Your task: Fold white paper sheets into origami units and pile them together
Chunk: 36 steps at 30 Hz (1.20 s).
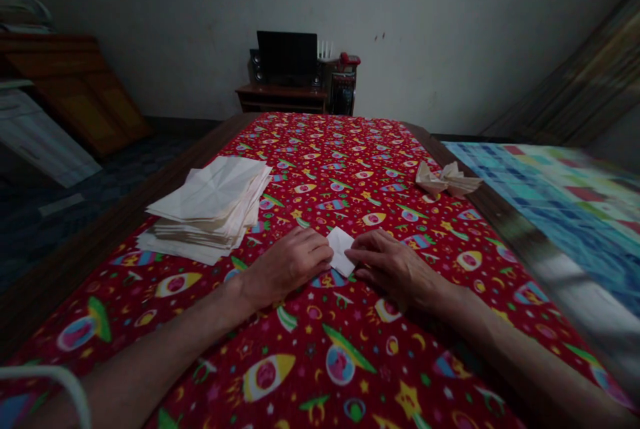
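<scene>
The left hand [285,267] and right hand [390,267] are laid low on a red rocket-print cloth [300,342] over the counter [107,235], with fingertips touching opposite edges of a small folded white paper [341,251]. Whether either grip pinches it cannot be told. The paper's long axis is tilted, pointing away and leftward. A stack of folded sheets [207,205] is placed left of the paper, a tan folded paper figure [445,180] beyond it rightward, and a monitor [287,57] far beyond it.
</scene>
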### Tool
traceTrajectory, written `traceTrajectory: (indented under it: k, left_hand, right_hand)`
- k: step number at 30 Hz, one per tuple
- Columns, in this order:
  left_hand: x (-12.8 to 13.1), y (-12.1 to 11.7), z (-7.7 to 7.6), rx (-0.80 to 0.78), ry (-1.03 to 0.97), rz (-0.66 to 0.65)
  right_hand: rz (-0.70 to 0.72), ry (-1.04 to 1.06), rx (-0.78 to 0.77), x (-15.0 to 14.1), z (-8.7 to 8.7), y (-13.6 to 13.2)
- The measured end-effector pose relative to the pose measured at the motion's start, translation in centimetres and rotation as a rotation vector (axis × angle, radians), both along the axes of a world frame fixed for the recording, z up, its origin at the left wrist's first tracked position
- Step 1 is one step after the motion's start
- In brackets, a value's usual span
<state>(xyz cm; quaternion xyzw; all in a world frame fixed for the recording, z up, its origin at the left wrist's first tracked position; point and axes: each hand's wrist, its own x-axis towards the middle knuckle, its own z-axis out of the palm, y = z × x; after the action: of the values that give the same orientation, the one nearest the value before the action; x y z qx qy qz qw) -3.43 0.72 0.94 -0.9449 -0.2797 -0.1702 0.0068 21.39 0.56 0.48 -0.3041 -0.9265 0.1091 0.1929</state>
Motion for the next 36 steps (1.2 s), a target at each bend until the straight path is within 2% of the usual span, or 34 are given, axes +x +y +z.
traceTrajectory:
  k: [5, 10, 14, 18, 24, 28, 32, 36]
  left_hand:
    - [0.1, -0.2, -0.2, 0.069, 0.034, -0.003]
    - [0.4, -0.3, -1.0, -0.08, -0.211, 0.093]
    - [0.8, 0.0, -1.8, -0.185, -0.364, 0.205]
    - [1.0, 0.2, -1.9, -0.229, -0.401, 0.327]
    - [1.3, 0.1, -1.5, -0.205, -0.311, 0.364]
    - [1.6, 0.0, -1.4, -0.143, -0.166, 0.403]
    - [1.9, 0.0, -1.0, -0.076, 0.009, 0.466]
    - [2.0, 0.2, -0.8, -0.01, 0.072, 0.484]
  right_hand:
    - [0.027, 0.084, -0.014, -0.1, -0.5, 0.5]
    - [-0.012, 0.178, -0.012, -0.4, -1.2, 1.1]
    - [-0.152, 0.188, -0.081, -0.9, -0.7, 1.3]
    - [-0.323, 0.118, -0.09, -1.6, -0.2, 1.3]
    - [-0.448, -0.148, 0.067, -2.4, -0.1, 1.1]
    - [-0.47, -0.293, 0.078, -2.7, 0.3, 1.4]
    - [-0.434, -0.346, 0.077, -2.8, 0.5, 1.7]
    - [-0.444, -0.356, 0.095, -2.8, 0.5, 1.6]
